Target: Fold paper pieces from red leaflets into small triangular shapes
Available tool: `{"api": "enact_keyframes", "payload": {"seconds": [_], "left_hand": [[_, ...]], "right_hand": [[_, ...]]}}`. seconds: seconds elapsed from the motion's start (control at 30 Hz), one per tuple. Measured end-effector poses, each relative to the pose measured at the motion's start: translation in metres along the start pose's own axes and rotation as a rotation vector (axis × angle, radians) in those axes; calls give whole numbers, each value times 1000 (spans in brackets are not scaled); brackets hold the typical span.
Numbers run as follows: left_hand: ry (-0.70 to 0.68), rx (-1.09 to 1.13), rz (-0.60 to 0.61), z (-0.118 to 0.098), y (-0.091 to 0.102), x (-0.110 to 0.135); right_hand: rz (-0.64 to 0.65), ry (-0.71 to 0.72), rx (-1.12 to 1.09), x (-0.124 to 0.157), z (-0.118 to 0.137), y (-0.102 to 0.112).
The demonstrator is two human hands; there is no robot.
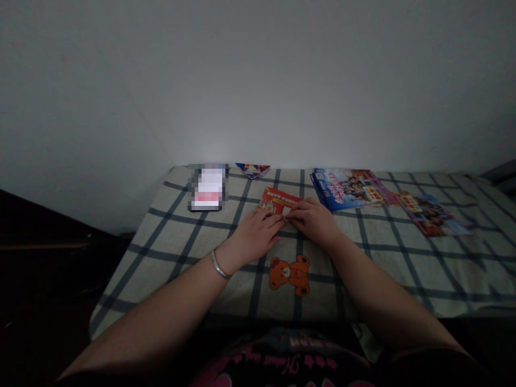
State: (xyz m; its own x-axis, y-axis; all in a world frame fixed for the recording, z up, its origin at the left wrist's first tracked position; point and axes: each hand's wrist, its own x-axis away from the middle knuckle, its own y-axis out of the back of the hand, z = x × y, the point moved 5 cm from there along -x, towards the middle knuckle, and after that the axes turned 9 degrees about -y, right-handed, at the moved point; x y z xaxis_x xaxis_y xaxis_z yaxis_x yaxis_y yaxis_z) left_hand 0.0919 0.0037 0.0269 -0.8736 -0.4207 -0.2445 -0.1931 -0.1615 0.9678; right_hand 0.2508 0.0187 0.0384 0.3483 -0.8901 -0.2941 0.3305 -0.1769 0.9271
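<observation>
A red printed paper leaflet (278, 197) with white lettering and a castle picture lies flat on the checked cloth in front of me. My left hand (262, 228) rests at its lower left, fingers curled over the near edge and gripping it. On the right, my right hand (312, 217) has its thumb and fingers pressed together at the lower right part of the leaflet. Both hands' fingertips almost meet at the near edge, which they partly cover. A silver bangle (219, 264) circles my left wrist.
A checked cloth (169, 252) with an orange bear print (289, 274) covers the surface, against a white wall. Towards the back are a phone (207, 188) with a lit, pixelated screen and a folded paper triangle (253, 170). Colourful leaflets (350, 188) and another leaflet (433, 214) lie right.
</observation>
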Motion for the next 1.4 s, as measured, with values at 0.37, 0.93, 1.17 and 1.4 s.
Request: {"api": "enact_keyframes", "payload": {"seconds": [0.37, 0.93, 1.17, 1.4], "left_hand": [[-57, 17, 43, 3, 4, 5], [-6, 14, 29, 13, 10, 7], [30, 35, 36, 14, 11, 7], [-10, 22, 12, 13, 9, 7]], "right_hand": [[15, -43, -18, -2, -1, -3], [-74, 18, -30, -6, -4, -8], [-69, -31, -49, -8, -3, -10], [-64, -93, -150, -9, -10, -15]]}}
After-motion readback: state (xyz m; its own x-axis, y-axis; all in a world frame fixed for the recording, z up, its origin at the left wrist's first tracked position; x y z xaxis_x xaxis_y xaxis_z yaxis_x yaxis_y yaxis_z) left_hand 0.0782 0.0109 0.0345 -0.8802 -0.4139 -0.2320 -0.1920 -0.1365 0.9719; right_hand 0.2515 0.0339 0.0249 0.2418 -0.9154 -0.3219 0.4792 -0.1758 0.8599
